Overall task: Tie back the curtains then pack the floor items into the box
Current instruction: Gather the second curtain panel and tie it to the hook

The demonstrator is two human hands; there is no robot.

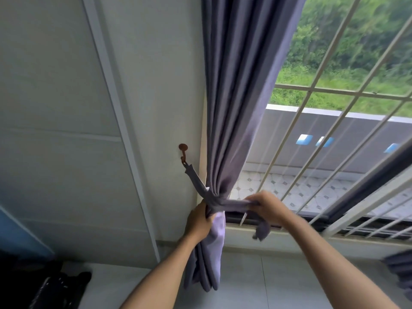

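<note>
- The grey curtain [236, 108] hangs gathered at the left edge of the window, beside the white wall [145, 85].
- The left hand [199, 221] grips the bunched curtain just under the tie-back strap [196, 181].
- The right hand [265, 206] pinches the strap end, pulled to the right.
- The strap goes up to a brown hook [183, 152] on the wall.
- White window bars [312, 139] stand behind the curtain.
- A dark object [58, 288], unclear, lies low on the left.
</note>
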